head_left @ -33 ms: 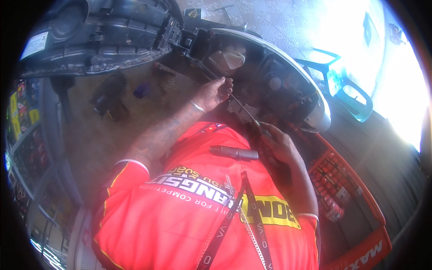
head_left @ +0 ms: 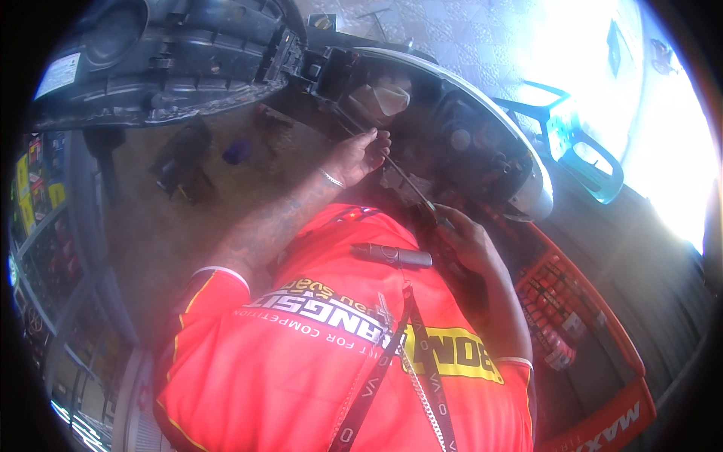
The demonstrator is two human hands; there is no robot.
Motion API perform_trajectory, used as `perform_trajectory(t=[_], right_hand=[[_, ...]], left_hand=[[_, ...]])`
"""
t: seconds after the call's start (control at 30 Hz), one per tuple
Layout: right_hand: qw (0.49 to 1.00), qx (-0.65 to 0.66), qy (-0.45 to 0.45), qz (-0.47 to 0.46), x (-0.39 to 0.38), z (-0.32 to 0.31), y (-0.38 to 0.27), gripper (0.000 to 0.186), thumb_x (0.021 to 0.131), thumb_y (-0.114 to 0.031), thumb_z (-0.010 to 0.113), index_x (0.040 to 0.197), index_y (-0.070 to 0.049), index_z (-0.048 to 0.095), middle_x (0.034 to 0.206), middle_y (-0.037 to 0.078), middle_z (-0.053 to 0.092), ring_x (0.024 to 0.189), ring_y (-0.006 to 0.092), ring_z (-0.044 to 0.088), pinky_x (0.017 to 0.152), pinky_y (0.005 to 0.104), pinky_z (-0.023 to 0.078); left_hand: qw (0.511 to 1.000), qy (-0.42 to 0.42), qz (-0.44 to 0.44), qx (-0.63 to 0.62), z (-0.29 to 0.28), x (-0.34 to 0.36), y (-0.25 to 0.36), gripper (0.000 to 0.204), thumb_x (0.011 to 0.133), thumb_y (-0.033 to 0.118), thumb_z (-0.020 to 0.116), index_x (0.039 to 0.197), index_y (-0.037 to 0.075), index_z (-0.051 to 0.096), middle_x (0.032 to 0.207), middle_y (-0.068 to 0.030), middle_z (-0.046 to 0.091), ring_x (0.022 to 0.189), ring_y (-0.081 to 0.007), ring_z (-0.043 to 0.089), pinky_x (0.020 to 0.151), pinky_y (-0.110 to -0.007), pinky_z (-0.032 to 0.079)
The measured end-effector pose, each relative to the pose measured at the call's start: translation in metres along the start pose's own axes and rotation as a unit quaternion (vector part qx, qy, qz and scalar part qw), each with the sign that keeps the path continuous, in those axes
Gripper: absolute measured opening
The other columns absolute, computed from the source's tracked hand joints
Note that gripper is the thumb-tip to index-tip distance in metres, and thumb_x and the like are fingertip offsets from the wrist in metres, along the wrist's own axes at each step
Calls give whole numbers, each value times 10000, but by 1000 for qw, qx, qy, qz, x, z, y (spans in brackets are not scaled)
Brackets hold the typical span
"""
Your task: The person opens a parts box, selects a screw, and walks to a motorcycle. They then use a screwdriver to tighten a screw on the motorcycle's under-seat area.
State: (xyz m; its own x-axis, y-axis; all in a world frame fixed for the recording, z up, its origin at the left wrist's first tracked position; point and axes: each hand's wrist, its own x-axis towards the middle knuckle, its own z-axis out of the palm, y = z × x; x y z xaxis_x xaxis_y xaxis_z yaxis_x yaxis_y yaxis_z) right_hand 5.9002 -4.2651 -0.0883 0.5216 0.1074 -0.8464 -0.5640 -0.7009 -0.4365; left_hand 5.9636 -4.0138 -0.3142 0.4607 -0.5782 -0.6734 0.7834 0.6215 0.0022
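Note:
A long, thin metal shaft, which looks like a screwdriver [head_left: 409,181], slants between my two hands. My right hand [head_left: 468,239] is closed around its handle end, close to my belly. At the far end of the shaft, my left hand [head_left: 361,157] has its fingers curled in, thumb up; the tip itself is hidden there. Both hands are beside the open body [head_left: 459,113] of what looks like a scooter, with a white outer edge and a dark inside. Within it, a pale translucent part [head_left: 382,99] is just beyond my left fingers.
A raised black plastic panel [head_left: 203,68], perhaps a seat underside, spans the upper left. On the right are a teal plastic stool [head_left: 595,169] and a red rack [head_left: 640,373]. Shelves with packages [head_left: 38,203] line the left. A dark cylinder [head_left: 392,255] hangs on my chest.

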Motion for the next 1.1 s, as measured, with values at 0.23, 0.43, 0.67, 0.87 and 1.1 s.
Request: perform_trajectory(t=[0.23,0.43,0.67,0.87,1.1], right_hand=[[999,17,20,27,-6,10,5,459,976,-349,615,1398,-179,557,1243,166,665,1158,290,634,978,383,469],[998,44,30,22,-17,9,9,446,982,-313,625,1399,-168,557,1240,136,671,1133,220,625,980,355,460],[995,80,53,5,-23,15,8,444,992,-301,620,1397,-131,554,1231,120,678,1137,201,615,985,346,456],[994,-8,106,-7,-25,18,-5,425,927,-224,665,1323,-98,581,1158,152,682,1041,257,669,916,344,497],[927,-236,270,-107,-21,11,-24,370,884,-171,660,1251,-143,620,1035,127,697,935,321,684,792,417,551]], left_hand=[[1000,4,-2,-17,8,0,-3,275,1047,293,514,1172,79,634,1027,-30,684,927,-145,661,775,-287,531],[1000,-19,-13,-17,12,0,-5,283,1049,309,508,1163,81,630,1026,-34,683,932,-155,660,783,-297,536],[1000,-20,-9,-5,14,4,-10,272,1048,299,512,1160,81,631,1028,-39,681,939,-160,658,784,-296,537],[999,-31,-2,-15,16,14,-10,268,1051,300,505,1160,90,633,1031,-30,678,938,-157,654,787,-304,536],[999,-19,31,-14,18,30,-7,267,1060,305,481,1162,113,636,1034,-24,675,939,-141,645,794,-310,523]])
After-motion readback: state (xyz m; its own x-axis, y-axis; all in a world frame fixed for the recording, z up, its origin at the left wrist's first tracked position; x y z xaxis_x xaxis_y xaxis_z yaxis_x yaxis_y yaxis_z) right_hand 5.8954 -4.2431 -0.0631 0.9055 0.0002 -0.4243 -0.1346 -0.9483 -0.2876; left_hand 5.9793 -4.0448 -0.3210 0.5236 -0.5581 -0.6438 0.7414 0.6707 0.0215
